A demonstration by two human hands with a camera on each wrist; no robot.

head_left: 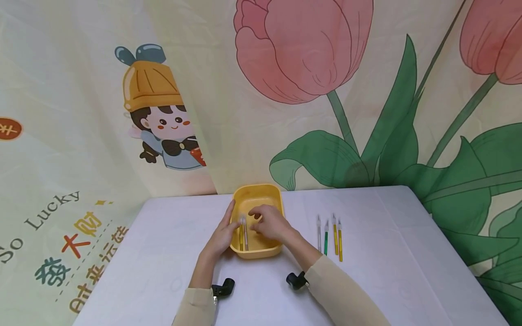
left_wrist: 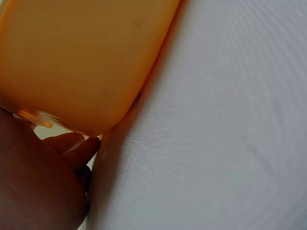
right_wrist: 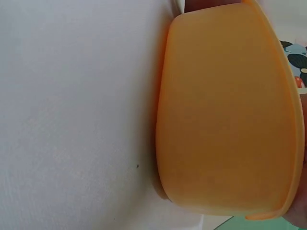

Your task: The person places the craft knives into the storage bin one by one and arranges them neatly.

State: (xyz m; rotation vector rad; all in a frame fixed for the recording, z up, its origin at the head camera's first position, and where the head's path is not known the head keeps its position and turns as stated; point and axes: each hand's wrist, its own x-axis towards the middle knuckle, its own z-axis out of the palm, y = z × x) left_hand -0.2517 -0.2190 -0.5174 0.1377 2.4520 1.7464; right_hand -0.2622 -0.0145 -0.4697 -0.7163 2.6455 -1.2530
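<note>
A yellow plastic basin (head_left: 247, 255) stands on the table, holding a gold and a silver slim pen-shaped tool (head_left: 246, 235), both with clear upper ends. My left hand (head_left: 220, 237) grips the basin's left side, its thumb over the rim and the other fingers outside. In the left wrist view, fingertips (left_wrist: 88, 148) reach the basin's lower edge. Over the right half of the basin is my right hand (head_left: 271, 222), its fingers loosely bent and nothing visible between them. The right wrist view mostly shows the basin's outer wall (right_wrist: 225, 115).
Several similar slim tools (head_left: 335, 233), in silver, green and gold, lie side by side on the table right of the basin. A white cloth covers the table (head_left: 387, 271). Behind it hangs a printed curtain (head_left: 228, 136) with tulips and a cartoon figure.
</note>
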